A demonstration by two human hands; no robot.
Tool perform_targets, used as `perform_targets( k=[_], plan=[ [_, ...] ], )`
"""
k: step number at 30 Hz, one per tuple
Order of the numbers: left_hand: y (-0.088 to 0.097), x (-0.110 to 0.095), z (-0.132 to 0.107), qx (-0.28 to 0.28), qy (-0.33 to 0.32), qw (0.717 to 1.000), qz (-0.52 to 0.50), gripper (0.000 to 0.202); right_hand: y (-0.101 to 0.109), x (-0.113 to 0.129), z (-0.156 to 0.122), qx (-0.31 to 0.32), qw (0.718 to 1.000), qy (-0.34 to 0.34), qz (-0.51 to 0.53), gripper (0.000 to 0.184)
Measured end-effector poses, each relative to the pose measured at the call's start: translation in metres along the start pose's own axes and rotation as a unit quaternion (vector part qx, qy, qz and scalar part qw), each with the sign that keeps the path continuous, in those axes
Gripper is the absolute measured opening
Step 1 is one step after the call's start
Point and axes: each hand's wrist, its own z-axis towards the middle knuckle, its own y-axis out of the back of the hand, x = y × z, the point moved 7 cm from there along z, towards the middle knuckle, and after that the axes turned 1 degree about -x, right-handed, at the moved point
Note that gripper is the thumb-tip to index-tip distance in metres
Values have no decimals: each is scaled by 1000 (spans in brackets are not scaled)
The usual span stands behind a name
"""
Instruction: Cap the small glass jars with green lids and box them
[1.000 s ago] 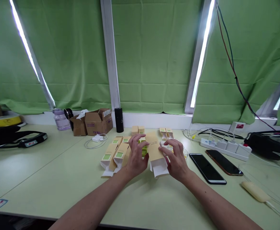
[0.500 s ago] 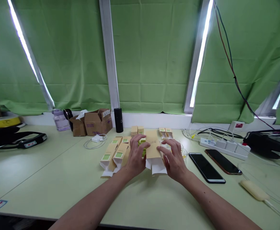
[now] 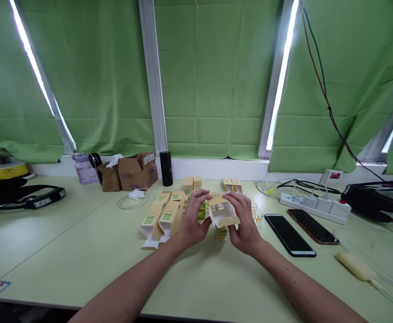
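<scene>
A small tan cardboard box is held between my two hands, its open end and white inside facing me. My left hand grips its left side with curled fingers. My right hand is closed on the right side, fingers over the top. Just below the box is a small clear container with green in it, partly covered by the box. Behind my left fingers a bright green object shows in part. Clear little cups with yellow bits stand beyond my right hand.
Several tan boxes with green labels lie left of my hands, with more boxes behind. Two phones, a power strip and cables are on the right. Brown cartons and a black bottle stand at the back.
The box between my hands has tipped so its open end turns up toward me. The small clear and green container now shows beneath it.
</scene>
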Motion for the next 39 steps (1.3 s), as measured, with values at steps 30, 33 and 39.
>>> perform_targets(
  k=[30,33,39],
  plan=[
    [-18,41,-13,-22,367,875,-314,61,-8,-8,-1,33,983,-106,149,43],
    [-19,40,-13,-18,380,875,-300,63,-12,-14,-3,43,973,-136,181,41],
    [-20,41,-15,-9,355,893,-276,56,-15,-26,-7,27,943,-200,264,37]
  ],
)
